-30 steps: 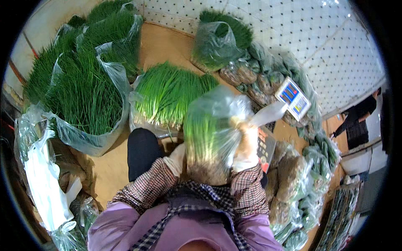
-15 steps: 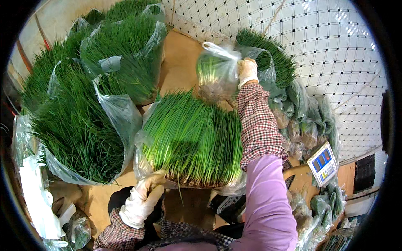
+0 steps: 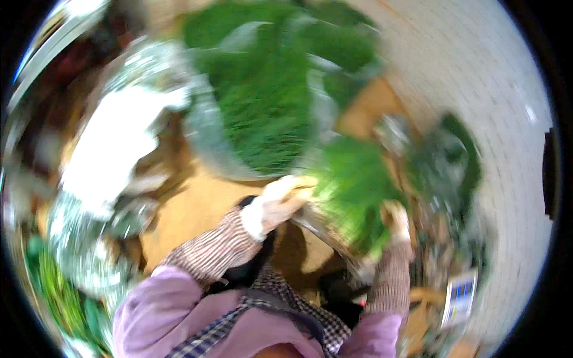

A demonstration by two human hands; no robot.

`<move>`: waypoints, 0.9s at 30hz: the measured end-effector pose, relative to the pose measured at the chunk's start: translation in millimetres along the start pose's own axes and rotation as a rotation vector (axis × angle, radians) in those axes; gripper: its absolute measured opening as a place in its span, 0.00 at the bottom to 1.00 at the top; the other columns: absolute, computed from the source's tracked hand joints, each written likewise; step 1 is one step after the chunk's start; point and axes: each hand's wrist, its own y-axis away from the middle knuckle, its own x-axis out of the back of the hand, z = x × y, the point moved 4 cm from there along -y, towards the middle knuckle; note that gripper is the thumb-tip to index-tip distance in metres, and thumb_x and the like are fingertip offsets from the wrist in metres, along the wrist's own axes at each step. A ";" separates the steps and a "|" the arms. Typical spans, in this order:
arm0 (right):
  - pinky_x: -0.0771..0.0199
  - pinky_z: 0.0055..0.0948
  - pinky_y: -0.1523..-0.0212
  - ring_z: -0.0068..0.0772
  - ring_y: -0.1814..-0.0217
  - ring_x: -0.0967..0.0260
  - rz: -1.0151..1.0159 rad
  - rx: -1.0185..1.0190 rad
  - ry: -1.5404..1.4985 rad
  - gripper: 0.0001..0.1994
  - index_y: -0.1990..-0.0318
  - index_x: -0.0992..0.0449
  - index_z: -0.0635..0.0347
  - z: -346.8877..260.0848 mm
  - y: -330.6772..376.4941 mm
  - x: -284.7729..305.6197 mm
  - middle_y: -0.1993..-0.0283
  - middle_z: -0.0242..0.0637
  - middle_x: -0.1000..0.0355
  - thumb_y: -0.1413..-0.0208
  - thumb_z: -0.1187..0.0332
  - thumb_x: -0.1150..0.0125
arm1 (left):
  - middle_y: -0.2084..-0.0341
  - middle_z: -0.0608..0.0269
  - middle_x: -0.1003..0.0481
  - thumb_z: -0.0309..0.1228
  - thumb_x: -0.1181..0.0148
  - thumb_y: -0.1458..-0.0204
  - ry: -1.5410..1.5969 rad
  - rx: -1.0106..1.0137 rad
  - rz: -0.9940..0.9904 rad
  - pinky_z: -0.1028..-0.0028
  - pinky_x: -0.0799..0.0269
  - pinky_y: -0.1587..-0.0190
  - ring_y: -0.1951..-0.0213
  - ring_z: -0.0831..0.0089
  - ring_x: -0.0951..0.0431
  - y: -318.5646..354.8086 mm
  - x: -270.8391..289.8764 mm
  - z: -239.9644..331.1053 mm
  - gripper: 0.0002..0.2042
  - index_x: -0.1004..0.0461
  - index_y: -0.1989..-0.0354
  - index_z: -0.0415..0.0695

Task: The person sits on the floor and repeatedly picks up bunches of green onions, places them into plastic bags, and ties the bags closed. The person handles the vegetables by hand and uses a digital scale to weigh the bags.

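Observation:
The view is smeared by motion. A spread of long green chives (image 3: 352,185) with pale lower stalks lies in an open plastic bag before me. My left hand (image 3: 277,206), in a white glove, is at the left edge of the chives, its fingers drawn together; whatever they hold cannot be made out. At the right edge of the same chives is my right hand (image 3: 396,221), gloved too, its fingers too blurred to read. Just beyond the chives sits a small clear bag (image 3: 393,134), apart from both hands.
Large open bags of green chives (image 3: 262,113) crowd the far side. To the left lie a pile of white plastic bags (image 3: 113,143) and more clear plastic. On the right are bagged chives (image 3: 444,167) and a scale with a blue display (image 3: 459,299), beside a pale tiled surface.
The view has swung left. My right hand has let go of the small bag of chives and come back to the near chives. The left hand stays by their left edge.

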 end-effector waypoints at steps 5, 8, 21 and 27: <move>0.44 0.18 0.83 0.18 0.83 0.45 -0.053 -0.203 -0.161 0.05 0.69 0.32 0.60 -3.9 108.9 -6.6 0.77 0.31 0.34 0.52 0.69 0.45 | 0.66 0.50 0.31 0.34 0.46 0.58 -1.021 0.134 0.570 0.64 0.39 0.54 0.59 0.57 0.33 -4.7 185.8 16.5 0.12 0.29 0.66 0.41; 0.42 0.18 0.82 0.18 0.82 0.43 -0.011 -0.204 -0.218 0.06 0.68 0.32 0.61 -11.4 114.7 -26.7 0.75 0.34 0.32 0.52 0.70 0.45 | 0.51 0.47 0.39 0.37 0.50 0.55 -0.972 0.609 0.578 0.65 0.47 0.45 0.47 0.58 0.41 36.0 328.3 -28.1 0.20 0.35 0.52 0.43; 0.33 0.21 0.67 0.25 0.66 0.34 -0.218 0.272 0.140 0.09 0.63 0.29 0.63 -188.2 141.2 -232.6 0.66 0.36 0.30 0.52 0.70 0.46 | 0.73 0.61 0.27 0.28 0.47 0.51 -0.342 0.617 0.905 0.77 0.33 0.63 0.69 0.75 0.29 97.6 426.4 -59.4 0.08 0.29 0.66 0.36; 0.35 0.28 0.56 0.32 0.58 0.34 -0.568 0.802 0.319 0.12 0.58 0.28 0.63 -229.7 146.6 -388.7 0.60 0.37 0.30 0.47 0.67 0.52 | 0.74 0.67 0.29 0.28 0.43 0.53 0.407 0.050 0.663 0.83 0.36 0.65 0.70 0.80 0.31 18.0 288.1 22.1 0.08 0.29 0.65 0.39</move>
